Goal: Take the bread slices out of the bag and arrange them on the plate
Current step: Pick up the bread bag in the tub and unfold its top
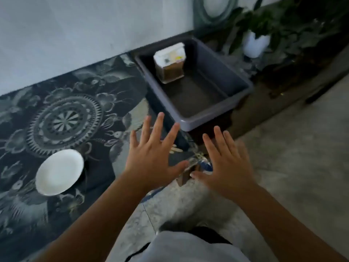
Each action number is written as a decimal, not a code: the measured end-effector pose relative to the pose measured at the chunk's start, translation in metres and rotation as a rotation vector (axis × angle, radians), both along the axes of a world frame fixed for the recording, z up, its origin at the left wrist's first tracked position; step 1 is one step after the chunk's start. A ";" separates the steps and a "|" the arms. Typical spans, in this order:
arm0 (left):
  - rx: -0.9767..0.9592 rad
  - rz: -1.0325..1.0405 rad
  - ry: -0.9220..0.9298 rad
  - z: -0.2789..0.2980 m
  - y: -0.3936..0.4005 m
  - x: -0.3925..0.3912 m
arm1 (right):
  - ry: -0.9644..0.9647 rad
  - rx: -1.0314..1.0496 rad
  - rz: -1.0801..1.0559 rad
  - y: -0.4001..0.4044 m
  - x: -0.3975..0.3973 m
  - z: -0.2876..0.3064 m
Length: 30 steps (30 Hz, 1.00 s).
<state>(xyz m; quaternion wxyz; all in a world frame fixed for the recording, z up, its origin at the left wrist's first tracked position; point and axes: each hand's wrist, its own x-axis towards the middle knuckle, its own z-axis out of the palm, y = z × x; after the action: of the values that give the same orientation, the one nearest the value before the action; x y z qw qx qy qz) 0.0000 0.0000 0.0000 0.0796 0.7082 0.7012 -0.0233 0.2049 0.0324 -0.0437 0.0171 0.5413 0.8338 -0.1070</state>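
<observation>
Two spread hands [153, 157] [226, 163], one plate [59, 172], one bin [194, 82].

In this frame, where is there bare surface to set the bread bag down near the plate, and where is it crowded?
The white plate is empty. The patterned mat lies bare between the plate, the wall and the grey bin. The bin floor in front of the bread bag is also bare. It is crowded at the mat's corner, where the left hand and right hand spread over a partly hidden package.
</observation>
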 end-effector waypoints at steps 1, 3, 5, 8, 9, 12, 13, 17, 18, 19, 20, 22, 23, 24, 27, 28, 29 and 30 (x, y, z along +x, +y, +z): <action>-0.004 -0.082 0.001 -0.002 0.012 0.020 | -0.023 -0.042 -0.081 -0.001 0.020 -0.002; 0.016 -0.238 -0.009 -0.008 0.033 0.060 | -0.033 -0.035 -0.225 -0.007 0.060 -0.006; 0.017 -0.403 -0.032 -0.014 0.051 0.102 | -0.035 -0.045 -0.353 -0.018 0.102 -0.013; 0.027 -0.609 -0.034 -0.021 0.065 0.166 | -0.042 -0.086 -0.520 -0.038 0.158 -0.017; 0.028 -0.653 -0.041 -0.023 0.068 0.186 | -0.034 -0.093 -0.568 -0.044 0.174 -0.018; 0.012 -0.760 -0.045 -0.029 0.076 0.236 | -0.031 -0.101 -0.679 -0.060 0.213 -0.023; 0.004 -0.780 -0.043 -0.031 0.079 0.248 | -0.036 -0.098 -0.712 -0.064 0.224 -0.024; -0.027 -0.836 -0.020 -0.038 0.091 0.283 | -0.038 -0.118 -0.805 -0.071 0.257 -0.029; -0.025 -0.847 -0.009 -0.040 0.095 0.289 | -0.033 -0.130 -0.819 -0.070 0.262 -0.028; -0.016 -0.854 -0.002 -0.041 0.099 0.295 | -0.025 -0.138 -0.829 -0.069 0.267 -0.028; -0.010 -0.860 0.002 -0.042 0.104 0.301 | -0.022 -0.147 -0.837 -0.066 0.272 -0.028; -0.006 -0.868 -0.006 -0.044 0.116 0.312 | -0.020 -0.163 -0.854 -0.055 0.280 -0.028; -0.007 -0.875 -0.013 -0.045 0.124 0.317 | -0.017 -0.167 -0.863 -0.048 0.284 -0.028; -0.005 -0.883 -0.018 -0.045 0.133 0.321 | -0.016 -0.171 -0.868 -0.039 0.287 -0.028; 0.001 -0.880 -0.020 -0.050 0.167 0.332 | -0.024 -0.165 -0.864 -0.003 0.296 -0.031; 0.001 -0.870 -0.025 -0.052 0.182 0.335 | -0.031 -0.159 -0.858 0.013 0.300 -0.032; 0.001 -0.858 -0.028 -0.053 0.198 0.338 | -0.039 -0.152 -0.852 0.030 0.304 -0.034; -0.001 -0.849 -0.027 -0.055 0.215 0.341 | -0.046 -0.145 -0.841 0.049 0.307 -0.034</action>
<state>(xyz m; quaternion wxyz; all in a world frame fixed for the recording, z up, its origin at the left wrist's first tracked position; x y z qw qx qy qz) 0.3405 0.2153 -0.0546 0.0724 0.9344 0.3459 -0.0451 0.5120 0.0816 -0.0782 0.0288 0.8339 0.5301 -0.1509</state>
